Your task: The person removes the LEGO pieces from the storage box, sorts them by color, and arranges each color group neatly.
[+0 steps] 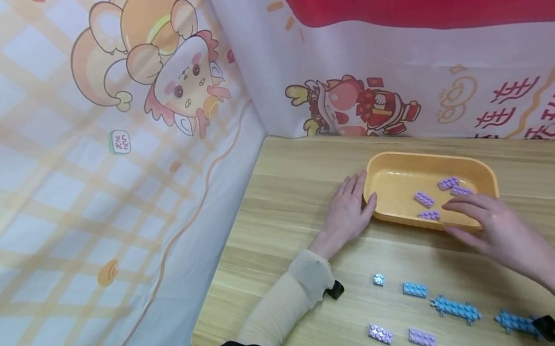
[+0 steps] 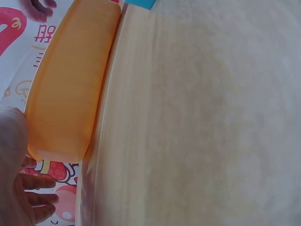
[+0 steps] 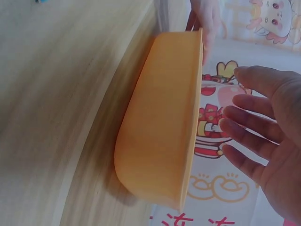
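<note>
A yellow-orange plastic basin (image 1: 385, 184) stands on the table with several purple toy bricks (image 1: 424, 199) in it. My left hand (image 1: 346, 209) rests against its left end, the fingers straight and the thumb at the near corner. In the left wrist view, the fingers (image 2: 40, 182) reach past the end of the basin. Over the basin's near right edge hovers my right hand (image 1: 504, 228), fingers spread near the purple bricks. The right wrist view shows this hand (image 3: 268, 125) holding nothing, above the rim.
In front of the basin lie a small light-blue brick (image 1: 378, 279), a blue brick (image 1: 414, 289), blue knobbed pieces (image 1: 455, 309) and two purple bricks (image 1: 379, 333). The right wrist strap partly covers another blue piece (image 1: 514, 322). Printed cloth (image 1: 268, 84) hangs behind the table (image 1: 280, 195).
</note>
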The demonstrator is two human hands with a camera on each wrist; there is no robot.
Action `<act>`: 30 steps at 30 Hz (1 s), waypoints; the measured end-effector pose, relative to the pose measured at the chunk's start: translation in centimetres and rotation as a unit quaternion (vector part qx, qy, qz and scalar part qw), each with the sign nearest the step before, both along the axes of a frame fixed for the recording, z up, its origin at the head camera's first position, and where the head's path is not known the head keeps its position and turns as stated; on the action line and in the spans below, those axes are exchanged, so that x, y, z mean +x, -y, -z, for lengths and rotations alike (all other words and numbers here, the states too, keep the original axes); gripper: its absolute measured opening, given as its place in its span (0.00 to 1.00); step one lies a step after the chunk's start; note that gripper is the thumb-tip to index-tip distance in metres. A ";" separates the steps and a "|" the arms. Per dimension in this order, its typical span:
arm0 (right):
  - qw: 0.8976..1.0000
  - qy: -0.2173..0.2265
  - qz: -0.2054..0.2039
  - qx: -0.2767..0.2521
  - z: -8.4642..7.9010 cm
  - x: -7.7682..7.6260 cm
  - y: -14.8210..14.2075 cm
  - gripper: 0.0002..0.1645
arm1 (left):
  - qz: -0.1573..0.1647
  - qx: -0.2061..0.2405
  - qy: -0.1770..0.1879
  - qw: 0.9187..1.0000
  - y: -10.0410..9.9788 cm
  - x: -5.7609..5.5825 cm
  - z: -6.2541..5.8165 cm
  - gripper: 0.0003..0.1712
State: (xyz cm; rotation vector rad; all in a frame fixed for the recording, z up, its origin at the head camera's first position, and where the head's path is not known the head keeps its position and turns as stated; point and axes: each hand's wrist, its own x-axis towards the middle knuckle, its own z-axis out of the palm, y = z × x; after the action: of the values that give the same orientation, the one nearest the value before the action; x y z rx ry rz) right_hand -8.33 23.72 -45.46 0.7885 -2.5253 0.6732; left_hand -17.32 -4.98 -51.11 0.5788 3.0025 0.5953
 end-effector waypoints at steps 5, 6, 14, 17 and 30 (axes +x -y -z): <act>0.999 0.033 0.012 0.013 0.1 -1.5 -0.4 0.32 | 0.001 0.002 0.000 1.000 0.0 0.0 -0.1 0.40; 0.999 0.043 0.015 0.015 0.1 -1.8 -0.5 0.34 | 0.000 0.003 0.000 1.000 0.0 0.0 -0.1 0.40; 0.990 0.129 0.042 0.040 0.0 -4.4 -0.3 0.27 | 0.001 0.001 -0.001 1.000 0.0 0.0 0.1 0.40; 0.983 0.168 0.051 0.058 0.2 -5.3 -0.2 0.27 | 0.001 0.001 -0.002 1.000 0.0 0.0 0.1 0.40; 0.957 0.256 0.046 0.126 1.4 -7.8 0.7 0.29 | 0.005 0.011 -0.001 1.000 0.0 -0.1 0.0 0.40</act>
State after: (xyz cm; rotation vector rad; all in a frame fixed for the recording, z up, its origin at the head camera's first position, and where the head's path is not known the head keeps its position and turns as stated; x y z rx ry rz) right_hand -16.12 22.98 -46.87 0.6307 -3.1473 0.5868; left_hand -17.38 -5.00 -51.12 0.5955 2.9978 0.6273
